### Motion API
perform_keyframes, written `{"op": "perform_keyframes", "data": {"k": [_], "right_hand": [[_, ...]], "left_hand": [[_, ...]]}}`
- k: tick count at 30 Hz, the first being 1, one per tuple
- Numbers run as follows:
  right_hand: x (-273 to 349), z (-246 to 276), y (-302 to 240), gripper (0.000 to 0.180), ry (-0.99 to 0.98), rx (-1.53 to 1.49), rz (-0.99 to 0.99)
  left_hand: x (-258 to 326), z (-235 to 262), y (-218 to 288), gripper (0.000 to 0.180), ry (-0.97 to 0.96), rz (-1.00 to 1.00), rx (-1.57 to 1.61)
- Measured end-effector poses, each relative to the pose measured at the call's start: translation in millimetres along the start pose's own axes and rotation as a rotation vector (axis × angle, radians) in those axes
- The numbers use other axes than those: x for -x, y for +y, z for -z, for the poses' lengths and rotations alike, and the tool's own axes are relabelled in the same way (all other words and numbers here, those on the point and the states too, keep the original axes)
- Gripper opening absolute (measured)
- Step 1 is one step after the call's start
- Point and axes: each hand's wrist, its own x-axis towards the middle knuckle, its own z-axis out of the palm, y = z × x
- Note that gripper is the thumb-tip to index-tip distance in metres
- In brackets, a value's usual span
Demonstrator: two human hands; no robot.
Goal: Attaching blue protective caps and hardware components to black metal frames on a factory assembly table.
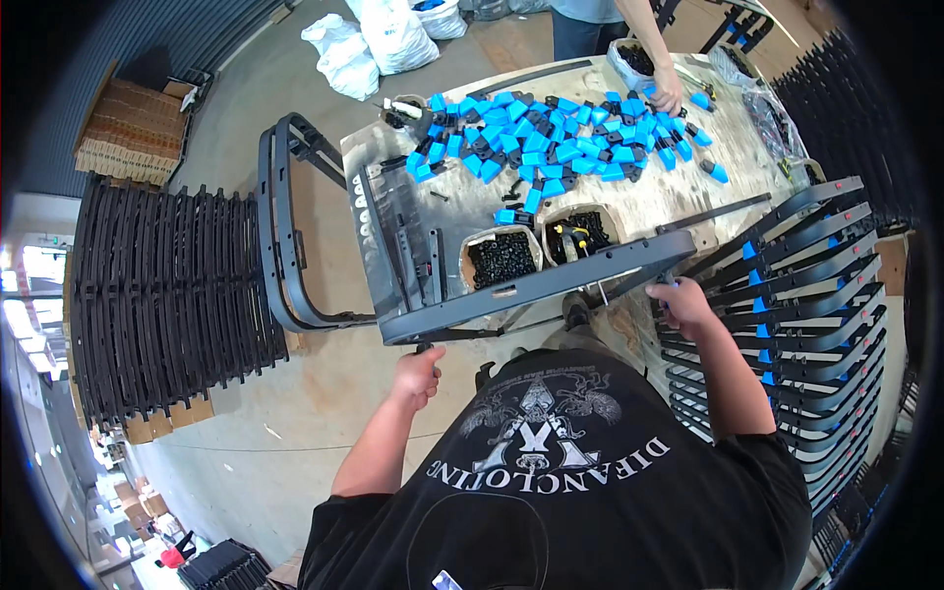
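A black metal frame with rounded corners lies tilted along the near edge of the workbench, its long bar running from lower left to upper right. Below its left corner, my left hand is closed round a dark end of it. My right hand is closed at the frame's right end; its fingers are partly hidden, and a small bluish-grey bit shows by them. A thin metal pin sticks out below the bar. Just beyond the frame stand a bag of small black parts and another holding a yellow-and-black tool.
Many blue-and-black plastic pieces cover the workbench. Across it, a co-worker's hand reaches into them. Stacked black frames stand left and right. One loose frame leans by the bench's left side. White sacks sit behind.
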Motion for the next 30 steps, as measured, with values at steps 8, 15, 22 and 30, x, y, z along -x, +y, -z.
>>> {"op": "perform_keyframes", "data": {"k": [8,15,22,30], "right_hand": [[-58,-21,86,0.051,0.521,0.213,0.719],[-66,-14,81,0.048,0.508,0.364,0.63],[-77,3,96,0.074,0.32,0.233,0.593],[-63,-12,77,0.064,0.4,0.321,0.715]], "left_hand": [[-62,-27,-84,0.05,0.707,-0.945,-0.388],[-95,-14,-97,0.052,0.444,-0.894,-0.131],[-82,-3,-90,0.043,0.237,-0.809,-0.232],[-78,-7,-88,0.039,0.245,-0.893,-0.212]]}}
